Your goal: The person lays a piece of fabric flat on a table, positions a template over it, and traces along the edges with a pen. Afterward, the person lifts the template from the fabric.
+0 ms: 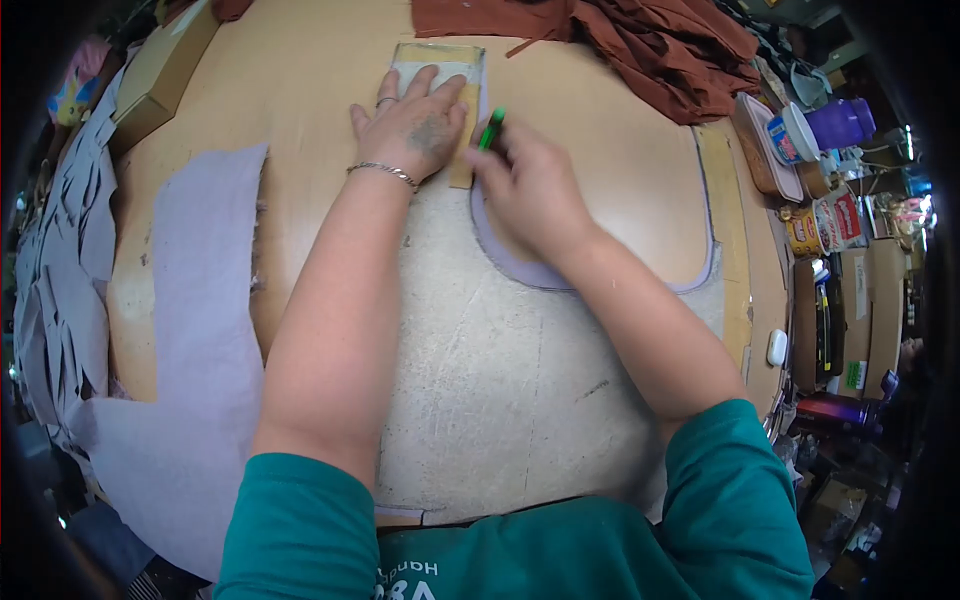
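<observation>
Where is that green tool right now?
In the head view, the green tool is in the right hand, in the upper middle of the picture, just right of the spread left hand.

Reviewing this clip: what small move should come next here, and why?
Probably guide the green tool along the grey template's edge, left hand pressing down. The right hand holds the tool beside that edge, the left lies spread on the template's narrow end, and lavender fabric shows along the curve. The tool's tip isn't clear.
</observation>
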`<state>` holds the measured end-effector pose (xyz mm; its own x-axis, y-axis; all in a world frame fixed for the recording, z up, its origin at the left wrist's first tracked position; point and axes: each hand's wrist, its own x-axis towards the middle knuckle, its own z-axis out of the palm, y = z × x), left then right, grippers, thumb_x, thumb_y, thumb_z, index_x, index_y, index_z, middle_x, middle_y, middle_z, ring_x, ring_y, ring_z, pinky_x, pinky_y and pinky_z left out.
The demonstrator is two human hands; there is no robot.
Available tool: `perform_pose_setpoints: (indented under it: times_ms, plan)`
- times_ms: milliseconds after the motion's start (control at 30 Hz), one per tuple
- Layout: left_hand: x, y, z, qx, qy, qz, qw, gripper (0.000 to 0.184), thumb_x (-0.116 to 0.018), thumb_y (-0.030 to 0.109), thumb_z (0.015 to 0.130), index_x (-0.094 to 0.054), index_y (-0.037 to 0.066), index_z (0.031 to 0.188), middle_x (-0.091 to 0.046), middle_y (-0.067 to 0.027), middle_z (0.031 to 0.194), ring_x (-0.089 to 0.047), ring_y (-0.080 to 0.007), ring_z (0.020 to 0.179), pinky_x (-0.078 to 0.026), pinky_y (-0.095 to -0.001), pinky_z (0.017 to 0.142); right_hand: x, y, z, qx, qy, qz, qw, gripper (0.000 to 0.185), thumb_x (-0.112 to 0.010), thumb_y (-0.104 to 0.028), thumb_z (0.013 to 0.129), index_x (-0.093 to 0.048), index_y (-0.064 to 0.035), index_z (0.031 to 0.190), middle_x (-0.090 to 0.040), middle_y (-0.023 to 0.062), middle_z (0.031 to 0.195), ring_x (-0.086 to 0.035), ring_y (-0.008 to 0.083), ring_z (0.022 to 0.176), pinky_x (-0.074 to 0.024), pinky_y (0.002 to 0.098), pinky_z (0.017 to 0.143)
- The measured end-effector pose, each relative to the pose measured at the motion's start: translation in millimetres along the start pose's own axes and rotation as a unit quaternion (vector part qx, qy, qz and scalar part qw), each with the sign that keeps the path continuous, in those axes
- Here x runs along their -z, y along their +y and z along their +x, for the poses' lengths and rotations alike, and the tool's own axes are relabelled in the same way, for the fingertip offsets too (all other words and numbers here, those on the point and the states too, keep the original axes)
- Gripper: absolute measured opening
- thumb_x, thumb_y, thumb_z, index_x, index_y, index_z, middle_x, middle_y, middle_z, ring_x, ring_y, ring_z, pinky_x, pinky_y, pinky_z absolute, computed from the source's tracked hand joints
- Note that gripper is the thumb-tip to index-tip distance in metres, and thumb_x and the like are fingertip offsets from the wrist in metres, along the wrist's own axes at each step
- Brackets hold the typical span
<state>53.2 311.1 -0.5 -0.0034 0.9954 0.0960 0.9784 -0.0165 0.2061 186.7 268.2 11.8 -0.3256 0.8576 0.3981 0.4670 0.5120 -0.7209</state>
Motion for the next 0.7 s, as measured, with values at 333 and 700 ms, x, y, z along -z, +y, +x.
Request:
perform_pose_setpoints:
  times_ms: [333, 700]
  plan:
    - [2, 4, 3, 0.013, -0.010, 0.032, 0.999, 0.040, -0.033, 0.043, 0.084, -0.035, 0.034, 0.123, -0.026, 0.0057, 0.134, -0.020, -0.0246, 0.125, -0.019, -0.0593, 0.093, 188, 50, -141, -0.187, -0.028, -0.051, 0.981, 0.004, -0.051, -0.006, 0.080, -0.049, -0.0036, 0.082, -0.052, 0.0033, 0.074, -0.051, 0.0116, 0.073, -0.0411, 0.0253, 0.069]
    - [2, 4, 3, -0.006, 0.010, 0.028, 1.000, 0.039, -0.034, 0.040, 0.085, -0.038, 0.032, 0.122, -0.028, 0.0062, 0.134, -0.021, -0.0236, 0.125, -0.018, -0.0579, 0.094, 215, 118, -141, -0.119, 0.285, -0.353, 0.883, 0.018, -0.044, 0.000, 0.069, -0.050, 0.0032, 0.085, -0.052, 0.0169, 0.080, -0.050, 0.0326, 0.078, -0.0398, 0.0437, 0.070]
